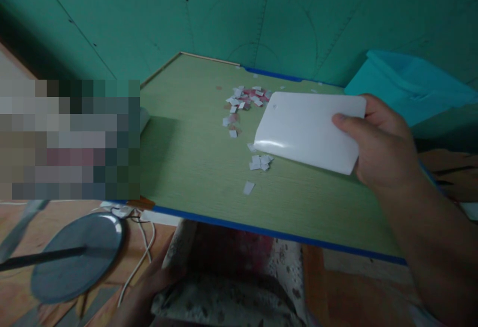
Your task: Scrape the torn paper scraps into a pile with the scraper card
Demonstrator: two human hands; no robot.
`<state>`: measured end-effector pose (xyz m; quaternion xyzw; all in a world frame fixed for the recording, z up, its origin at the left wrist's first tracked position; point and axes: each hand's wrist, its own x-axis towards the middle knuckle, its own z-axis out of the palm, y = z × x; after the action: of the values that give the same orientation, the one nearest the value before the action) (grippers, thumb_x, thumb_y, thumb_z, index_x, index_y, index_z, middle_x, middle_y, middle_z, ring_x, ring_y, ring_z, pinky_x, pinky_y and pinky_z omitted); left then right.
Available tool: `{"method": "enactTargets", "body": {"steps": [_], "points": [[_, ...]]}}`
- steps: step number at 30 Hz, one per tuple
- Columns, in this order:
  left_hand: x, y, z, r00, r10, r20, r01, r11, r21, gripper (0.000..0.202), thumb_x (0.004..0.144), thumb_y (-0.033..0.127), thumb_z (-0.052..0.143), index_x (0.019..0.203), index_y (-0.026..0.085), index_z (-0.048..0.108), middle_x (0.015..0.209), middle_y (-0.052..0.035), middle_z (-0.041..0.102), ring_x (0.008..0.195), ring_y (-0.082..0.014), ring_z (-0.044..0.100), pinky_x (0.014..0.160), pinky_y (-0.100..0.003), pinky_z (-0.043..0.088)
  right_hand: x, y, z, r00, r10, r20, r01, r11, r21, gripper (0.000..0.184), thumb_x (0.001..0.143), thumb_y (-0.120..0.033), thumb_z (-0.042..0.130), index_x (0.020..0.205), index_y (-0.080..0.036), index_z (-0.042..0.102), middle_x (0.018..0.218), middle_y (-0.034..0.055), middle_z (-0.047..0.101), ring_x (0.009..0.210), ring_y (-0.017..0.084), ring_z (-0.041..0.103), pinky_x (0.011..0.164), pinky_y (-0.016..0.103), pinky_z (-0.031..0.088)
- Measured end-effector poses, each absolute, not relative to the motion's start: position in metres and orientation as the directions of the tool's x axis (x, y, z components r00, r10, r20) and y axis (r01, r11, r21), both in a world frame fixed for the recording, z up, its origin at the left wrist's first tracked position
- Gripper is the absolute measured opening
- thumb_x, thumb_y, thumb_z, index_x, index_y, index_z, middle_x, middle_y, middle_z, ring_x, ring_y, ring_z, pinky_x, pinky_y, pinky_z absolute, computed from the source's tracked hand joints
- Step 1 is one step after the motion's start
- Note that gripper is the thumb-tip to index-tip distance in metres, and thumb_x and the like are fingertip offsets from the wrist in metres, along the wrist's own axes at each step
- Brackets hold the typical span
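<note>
My right hand (388, 143) grips a thin white plastic sheet (306, 128) by its right end, thumb on top. The sheet is slightly bent, and its lower left edge is close to small paper pieces on the green table (201, 172). A loose pile of white and pinkish paper pieces (242, 100) lies left of the sheet. A smaller cluster (260, 162) and a single piece (249, 187) are nearer the front edge. Below that edge, my left hand (164, 277), dim and partly hidden, is closed at the side of a patterned cloth (231, 297) with a dark hollow.
A turquoise bag or cloth (403, 83) stands at the back right against the green wall (224, 13). Blue tape (224, 225) lines the table's front edge. A round grey base with a pole (78, 262) and white cables (147, 237) are on the floor, left. A pixelated patch covers the left side.
</note>
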<state>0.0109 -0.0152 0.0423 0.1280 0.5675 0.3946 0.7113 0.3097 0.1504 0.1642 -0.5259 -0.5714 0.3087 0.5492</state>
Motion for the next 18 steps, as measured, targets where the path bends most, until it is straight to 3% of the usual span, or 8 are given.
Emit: {"method": "enactTargets", "body": {"steps": [5,9,11,15,18], "points": [[0.008,-0.016,0.044,0.109,0.727,-0.678,-0.394,0.657,0.642,0.030,0.063,0.021,0.063,0.092,0.031,0.067,0.081,0.0068,0.073,0.096,-0.0230,0.060,0.069,-0.027,0.050,0.301,0.140,0.168,-0.014,0.993,0.120,0.201,0.120,-0.972,0.014,0.066,-0.025,0.061,0.079,-0.024,0.058,0.065,-0.0070,0.061,0.052,0.008,0.054,0.042,0.018,0.040],[0.007,-0.018,0.039,0.122,0.729,-0.674,-0.393,0.659,0.641,0.014,0.063,0.024,0.061,0.074,0.026,0.071,0.064,0.0038,0.072,0.089,-0.0228,0.062,0.058,-0.025,0.049,0.307,0.140,0.173,-0.079,0.996,0.032,0.300,0.054,-0.952,0.009,0.064,-0.024,0.060,0.073,-0.023,0.059,0.058,-0.0073,0.059,0.046,0.008,0.052,0.036,0.017,0.035],[0.006,-0.020,0.037,0.145,0.729,-0.669,-0.385,0.665,0.640,0.013,0.063,0.025,0.062,0.073,0.024,0.071,0.063,0.0026,0.071,0.086,-0.0238,0.063,0.058,-0.026,0.049,0.315,0.143,0.178,-0.014,0.997,0.074,0.375,0.074,-0.924,0.006,0.064,-0.023,0.059,0.070,-0.023,0.059,0.055,-0.0072,0.057,0.041,0.008,0.049,0.032,0.016,0.031],[0.005,-0.020,0.039,0.125,0.729,-0.673,-0.368,0.664,0.651,0.021,0.065,0.021,0.062,0.084,0.028,0.070,0.071,0.0055,0.072,0.082,-0.0220,0.063,0.065,-0.028,0.049,0.330,0.146,0.188,0.227,0.929,0.290,0.540,0.128,-0.832,0.005,0.064,-0.018,0.058,0.067,-0.021,0.059,0.053,-0.0071,0.052,0.040,0.004,0.043,0.033,0.014,0.026],[0.007,-0.018,0.044,0.048,0.712,-0.701,-0.383,0.661,0.645,0.015,0.060,0.022,0.067,0.072,0.028,0.071,0.068,0.0050,0.072,0.078,-0.0233,0.064,0.064,-0.029,0.049,0.329,0.145,0.188,0.259,0.911,0.321,0.525,0.146,-0.838,0.006,0.067,-0.019,0.057,0.072,-0.021,0.059,0.056,-0.0065,0.052,0.042,0.004,0.042,0.036,0.016,0.028]]}}
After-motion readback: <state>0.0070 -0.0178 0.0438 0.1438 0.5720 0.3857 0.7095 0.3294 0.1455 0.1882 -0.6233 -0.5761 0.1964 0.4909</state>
